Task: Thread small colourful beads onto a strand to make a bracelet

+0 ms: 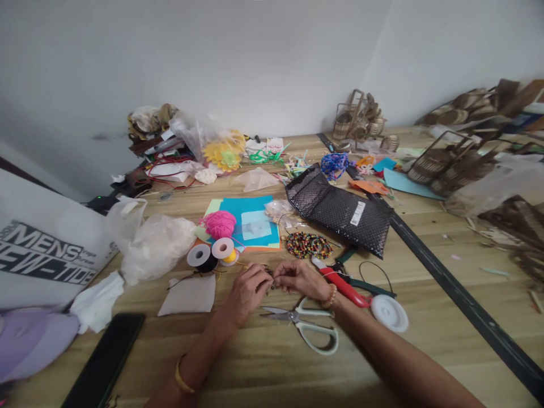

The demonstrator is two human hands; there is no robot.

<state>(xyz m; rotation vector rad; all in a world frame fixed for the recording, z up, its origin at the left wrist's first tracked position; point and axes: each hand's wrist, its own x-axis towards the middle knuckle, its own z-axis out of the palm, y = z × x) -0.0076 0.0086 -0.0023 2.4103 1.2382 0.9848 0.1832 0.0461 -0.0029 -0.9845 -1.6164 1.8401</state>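
Observation:
My left hand (247,290) and my right hand (301,279) meet over the middle of the table, thumbs and fingers pinched together. Between them is a short string of small dark beads (268,273), partly hidden by the fingers. Just beyond my right hand lies a coil of multicoloured beads (308,245). Scissors (293,316) with pale handles lie partly spread below my hands. A red-handled cutter (346,287) rests beside my right wrist. Left of my left hand stand a spool of black cord (202,258) and a spool of yellow thread (225,251).
Pink yarn (221,224) sits on coloured paper sheets (250,205). A black bubble mailer (340,212) lies at the right, near a white round lid (390,313). At the left are a small white cushion (189,294), a plastic bag (159,243) and a phone (106,362). Small baskets (355,119) stand behind.

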